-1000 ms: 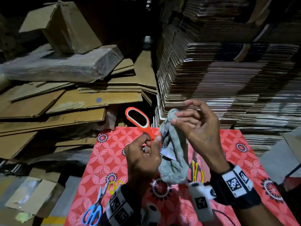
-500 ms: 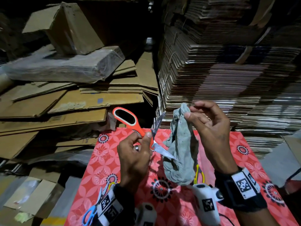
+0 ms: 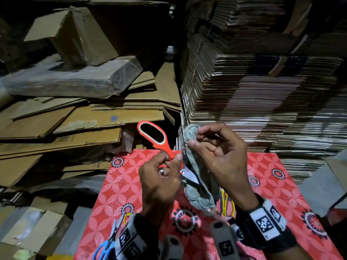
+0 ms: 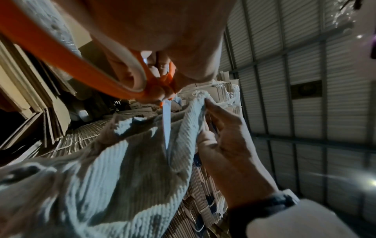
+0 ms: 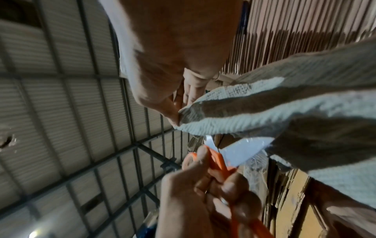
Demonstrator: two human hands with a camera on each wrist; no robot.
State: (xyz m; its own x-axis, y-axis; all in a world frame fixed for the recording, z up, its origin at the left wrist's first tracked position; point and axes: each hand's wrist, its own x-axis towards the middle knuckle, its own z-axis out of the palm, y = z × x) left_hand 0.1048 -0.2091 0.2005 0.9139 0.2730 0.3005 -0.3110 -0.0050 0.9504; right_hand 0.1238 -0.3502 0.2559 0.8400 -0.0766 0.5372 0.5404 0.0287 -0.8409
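Two hands work close together, raised over a red floral table cover [image 3: 120, 184]. The left hand [image 3: 159, 182] has its fingers and thumb curled round the orange-handled scissors [image 3: 152, 135] near the pivot, with one big handle loop sticking up beyond the knuckles. The blades stand parted, and the left wrist view shows one tip lying in a fold of the grey ribbed cloth [image 3: 199, 192]. Just to the right, the right hand [image 3: 223, 156] pinches the cloth's top edge between thumb and fingertips, so the cloth hangs down between both wrists, clear of the cover.

Below the left wrist lie blue-handled scissors [image 3: 105, 246] on the cover; yellow handles [image 3: 228, 203] show under the hanging cloth, beside the right wrist. Beyond the right hand rises a tall stack of flattened cartons [image 3: 262, 109]. Beyond and left of the left hand lie loose cardboard sheets [image 3: 75, 128], topped by a plastic-wrapped bundle [image 3: 75, 79] and an open carton [image 3: 84, 38]. Overhead, a corrugated metal roof [image 4: 305, 64] on steel framing.
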